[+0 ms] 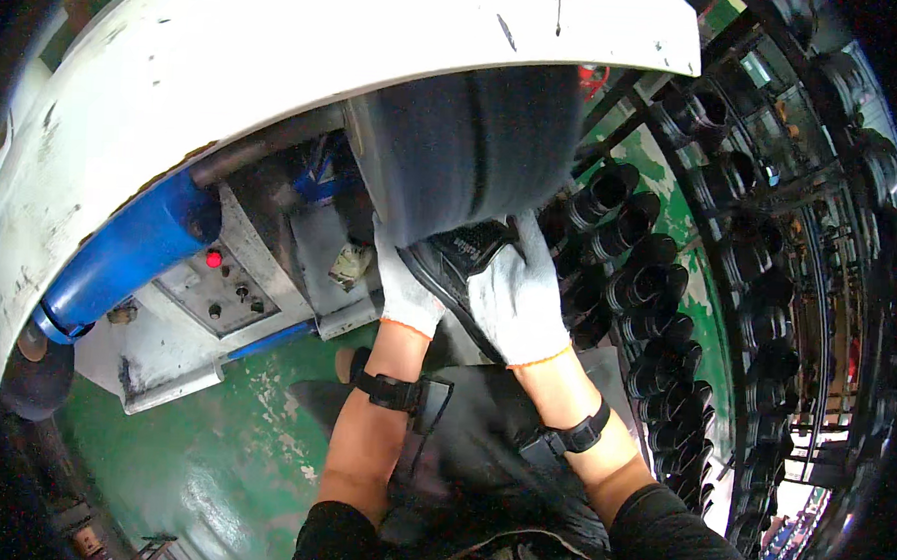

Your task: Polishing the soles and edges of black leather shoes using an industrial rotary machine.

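Both my hands wear white knit gloves with orange cuffs and are closed round a black shoe (457, 265). The shoe is held up against the underside of a wide dark roller (469, 146), whose surface looks smeared as if turning. On the shoe's left side, along the sole edge, is my left hand (405, 290). Gripping it from the right is my right hand (518, 301), the fingers reaching up beside the roller. The roller covers the shoe's far end, and some of my fingertips are hidden behind the shoe and roller.
A white machine hood (309, 44) curves over the roller. To the left are a blue cylinder (134, 256) and a control panel (226, 288) with a red light. Racks of dark shoes (658, 289) stand close on the right. The floor (211, 450) is green and worn.
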Available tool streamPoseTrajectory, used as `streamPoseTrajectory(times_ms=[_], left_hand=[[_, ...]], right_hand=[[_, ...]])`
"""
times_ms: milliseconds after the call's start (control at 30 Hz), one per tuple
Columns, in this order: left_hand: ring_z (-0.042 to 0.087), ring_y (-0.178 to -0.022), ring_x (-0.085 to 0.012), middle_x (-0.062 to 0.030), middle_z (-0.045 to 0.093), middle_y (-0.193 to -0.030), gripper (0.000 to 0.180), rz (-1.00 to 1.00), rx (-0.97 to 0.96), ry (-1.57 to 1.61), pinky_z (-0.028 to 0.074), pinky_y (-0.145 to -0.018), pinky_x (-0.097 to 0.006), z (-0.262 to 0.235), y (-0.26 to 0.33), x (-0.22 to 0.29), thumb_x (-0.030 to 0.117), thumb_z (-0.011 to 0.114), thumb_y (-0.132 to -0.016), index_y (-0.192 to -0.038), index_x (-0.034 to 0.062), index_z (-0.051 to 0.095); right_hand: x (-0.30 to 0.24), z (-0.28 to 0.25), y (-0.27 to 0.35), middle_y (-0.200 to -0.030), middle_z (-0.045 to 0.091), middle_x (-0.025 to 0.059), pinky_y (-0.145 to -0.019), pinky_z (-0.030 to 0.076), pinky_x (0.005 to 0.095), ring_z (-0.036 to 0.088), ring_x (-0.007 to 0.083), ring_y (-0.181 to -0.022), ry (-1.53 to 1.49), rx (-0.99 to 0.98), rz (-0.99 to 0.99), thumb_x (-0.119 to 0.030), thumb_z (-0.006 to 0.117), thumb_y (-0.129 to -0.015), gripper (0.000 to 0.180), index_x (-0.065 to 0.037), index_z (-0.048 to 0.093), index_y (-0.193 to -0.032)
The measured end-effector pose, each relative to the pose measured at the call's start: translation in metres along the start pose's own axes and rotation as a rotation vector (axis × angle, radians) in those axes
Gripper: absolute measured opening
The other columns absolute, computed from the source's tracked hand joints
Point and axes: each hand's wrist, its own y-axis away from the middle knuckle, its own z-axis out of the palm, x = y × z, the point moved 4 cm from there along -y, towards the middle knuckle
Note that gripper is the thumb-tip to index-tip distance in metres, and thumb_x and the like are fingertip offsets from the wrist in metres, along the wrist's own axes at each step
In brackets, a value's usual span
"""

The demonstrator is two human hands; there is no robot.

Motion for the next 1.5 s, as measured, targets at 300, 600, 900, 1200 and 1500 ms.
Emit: streamPoseTrajectory(times_ms=[300,600,900,1200,1500], left_hand=[[0.060,-0.114,-0.0297,-0.0108,0.060,-0.129,0.063,-0.089,-0.083,-0.097,0.050,-0.098,-0.043,0.037,0.052,-0.013,0.057,0.038,-0.098,-0.132,0.0068,0.054],[0.058,-0.113,-0.0375,-0.0193,0.058,-0.128,0.074,-0.280,-0.142,-0.140,0.047,-0.100,-0.053,0.113,0.134,-0.062,0.068,0.043,-0.090,-0.135,0.0099,0.051],[0.055,-0.120,-0.0316,-0.0133,0.052,-0.140,0.068,-0.377,-0.354,-0.199,0.045,-0.103,-0.052,0.225,0.201,-0.144,0.061,0.043,-0.096,-0.145,0.0136,0.042],[0.060,-0.113,-0.0425,-0.0236,0.057,-0.129,0.058,-0.649,-0.503,-0.328,0.050,-0.094,-0.056,0.195,0.246,-0.191,0.051,0.047,-0.098,-0.138,0.0098,0.049],[0.063,-0.103,-0.0361,-0.0206,0.060,-0.121,0.057,-0.629,-0.351,-0.438,0.054,-0.087,-0.049,0.146,0.264,-0.188,0.048,0.058,-0.094,-0.132,0.0073,0.050]], right_hand=[[0.005,0.037,0.057,-0.104,0.065,0.0077,-0.082,0.049,0.0373,0.060,0.0260,-0.096,0.367,0.369,0.040,-0.024,0.046,-0.103,0.026,-0.003,0.060,-0.106],[-0.061,0.123,0.223,-0.096,0.060,0.0072,-0.103,0.033,0.0525,0.055,0.0294,-0.096,2.520,-0.466,-0.200,-0.028,0.068,-0.085,0.027,-0.009,0.061,-0.103],[-0.164,0.234,0.334,-0.069,0.053,0.0115,-0.060,0.042,0.0434,0.055,0.0348,-0.065,2.502,-0.274,-0.704,-0.026,0.068,-0.077,0.018,-0.010,0.060,-0.081],[-0.336,0.316,0.353,-0.079,0.060,0.0114,-0.069,0.045,0.0450,0.058,0.0323,-0.077,2.841,0.489,-1.380,-0.032,0.071,-0.079,0.030,-0.008,0.062,-0.094],[-0.453,0.296,0.313,-0.128,0.059,0.0175,-0.096,0.046,0.0447,0.058,0.0334,-0.114,2.886,0.641,-1.125,-0.041,0.066,-0.085,0.059,-0.009,0.053,-0.133]])
